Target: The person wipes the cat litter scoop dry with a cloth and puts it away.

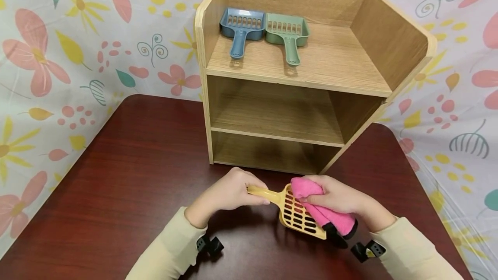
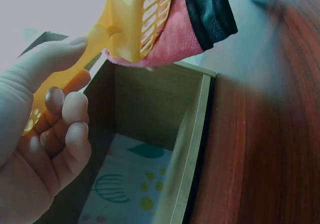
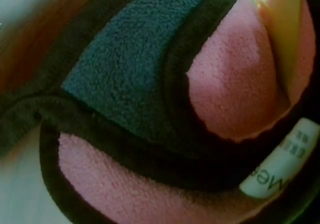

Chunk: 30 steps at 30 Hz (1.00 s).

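Note:
My left hand (image 1: pixel 240 188) grips the handle of a yellow slotted litter scoop (image 1: pixel 297 215), which is held above the table in front of the shelf. In the left wrist view the thumb and fingers wrap the scoop's handle (image 2: pixel 60 78). My right hand (image 1: pixel 338 195) holds a pink cloth (image 1: pixel 330 217) with black edging against the scoop's slotted part. The cloth (image 3: pixel 230 73) fills most of the right wrist view, showing a dark teal side and a white label; the right fingers are hidden there.
A wooden shelf unit (image 1: pixel 278 137) stands at the back of the dark red-brown table (image 1: pixel 128 176). On its top lie a blue litter scoop (image 1: pixel 243 29) and a green litter scoop (image 1: pixel 288 36), side by side at the left. A flower-patterned curtain (image 1: pixel 97 33) hangs behind.

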### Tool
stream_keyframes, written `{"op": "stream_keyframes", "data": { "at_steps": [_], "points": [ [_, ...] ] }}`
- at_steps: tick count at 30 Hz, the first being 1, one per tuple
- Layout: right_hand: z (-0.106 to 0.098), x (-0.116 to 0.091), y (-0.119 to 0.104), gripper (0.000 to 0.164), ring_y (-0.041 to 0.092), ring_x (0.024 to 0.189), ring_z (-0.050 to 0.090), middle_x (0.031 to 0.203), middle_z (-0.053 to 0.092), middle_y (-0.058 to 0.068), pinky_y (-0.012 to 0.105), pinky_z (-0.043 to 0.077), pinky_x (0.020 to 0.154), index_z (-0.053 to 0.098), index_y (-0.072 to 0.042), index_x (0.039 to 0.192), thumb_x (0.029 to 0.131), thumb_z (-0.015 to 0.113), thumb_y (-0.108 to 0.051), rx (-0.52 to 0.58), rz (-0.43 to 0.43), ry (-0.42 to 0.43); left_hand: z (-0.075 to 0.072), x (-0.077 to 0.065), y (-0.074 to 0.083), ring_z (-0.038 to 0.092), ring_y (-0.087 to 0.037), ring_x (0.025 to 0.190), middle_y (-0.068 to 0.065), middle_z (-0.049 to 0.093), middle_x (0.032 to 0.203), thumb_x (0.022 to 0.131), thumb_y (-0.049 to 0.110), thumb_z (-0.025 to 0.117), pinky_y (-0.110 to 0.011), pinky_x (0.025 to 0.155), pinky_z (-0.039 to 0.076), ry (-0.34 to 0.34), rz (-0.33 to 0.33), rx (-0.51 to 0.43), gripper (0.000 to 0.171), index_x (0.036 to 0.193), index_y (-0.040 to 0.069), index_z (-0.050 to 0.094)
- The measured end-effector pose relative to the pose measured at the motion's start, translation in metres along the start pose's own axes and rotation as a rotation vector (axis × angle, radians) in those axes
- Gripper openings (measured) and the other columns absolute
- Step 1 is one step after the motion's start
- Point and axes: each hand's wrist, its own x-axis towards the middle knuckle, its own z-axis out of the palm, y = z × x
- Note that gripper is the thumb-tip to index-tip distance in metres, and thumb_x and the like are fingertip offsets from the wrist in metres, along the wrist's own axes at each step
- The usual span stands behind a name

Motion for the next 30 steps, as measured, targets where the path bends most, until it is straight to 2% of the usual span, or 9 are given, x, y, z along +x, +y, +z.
{"op": "stream_keyframes", "data": {
  "at_steps": [5, 12, 19, 25, 27, 30],
  "points": [
    [-0.005, -0.001, 0.004, 0.034, 0.004, 0.069, 0.06, 0.085, 0.063, -0.002, 0.026, 0.053, 0.06, 0.056, -0.012, 0.121, 0.089, 0.064, -0.019, -0.05, 0.005, 0.033, -0.005, -0.001, -0.001, 0.046, 0.006, 0.06, 0.008, 0.065, 0.069, 0.074, 0.025, 0.08, -0.01, 0.055, 0.042, -0.004, -0.092, -0.056, 0.013, 0.082, 0.016, 0.075],
    [-0.003, 0.008, 0.001, 0.035, 0.006, 0.075, 0.062, 0.092, 0.065, 0.002, 0.027, 0.055, 0.063, 0.055, -0.013, 0.124, 0.09, 0.064, -0.016, 0.028, -0.047, 0.015, -0.005, -0.001, -0.002, 0.05, 0.004, 0.063, 0.005, 0.068, 0.074, 0.073, 0.021, 0.081, -0.014, 0.057, 0.045, -0.014, -0.186, -0.158, 0.015, 0.085, 0.014, 0.076],
    [0.009, 0.02, -0.007, 0.034, 0.006, 0.091, 0.06, 0.107, 0.065, 0.002, 0.024, 0.052, 0.076, 0.056, -0.013, 0.126, 0.092, 0.058, -0.007, 0.123, -0.179, -0.097, 0.0, 0.001, 0.001, 0.05, 0.004, 0.066, 0.003, 0.07, 0.078, 0.074, 0.021, 0.08, -0.014, 0.061, 0.046, -0.079, -0.181, -0.219, 0.017, 0.088, 0.013, 0.076],
    [0.015, 0.025, -0.011, 0.036, 0.007, 0.092, 0.06, 0.107, 0.064, 0.001, 0.024, 0.052, 0.075, 0.056, -0.013, 0.125, 0.091, 0.057, -0.003, 0.143, -0.225, -0.165, 0.002, 0.001, 0.002, 0.05, 0.005, 0.067, 0.003, 0.07, 0.079, 0.075, 0.02, 0.08, -0.013, 0.063, 0.046, -0.125, -0.179, -0.233, 0.017, 0.09, 0.013, 0.076],
    [0.014, 0.026, -0.011, 0.037, 0.006, 0.092, 0.06, 0.107, 0.064, 0.001, 0.024, 0.052, 0.076, 0.057, -0.014, 0.125, 0.09, 0.057, -0.001, 0.112, -0.229, -0.15, 0.002, 0.001, 0.001, 0.05, 0.006, 0.068, 0.004, 0.07, 0.078, 0.075, 0.02, 0.08, -0.012, 0.063, 0.046, -0.124, -0.163, -0.215, 0.017, 0.09, 0.013, 0.076],
    [0.012, 0.026, -0.011, 0.044, 0.005, 0.09, 0.059, 0.106, 0.065, -0.002, 0.024, 0.052, 0.076, 0.057, -0.016, 0.124, 0.085, 0.057, 0.004, 0.019, -0.226, -0.085, 0.002, 0.001, 0.0, 0.051, 0.006, 0.068, 0.004, 0.07, 0.079, 0.076, 0.021, 0.079, -0.011, 0.065, 0.046, -0.089, -0.105, -0.146, 0.016, 0.09, 0.013, 0.076]
  ]
}}
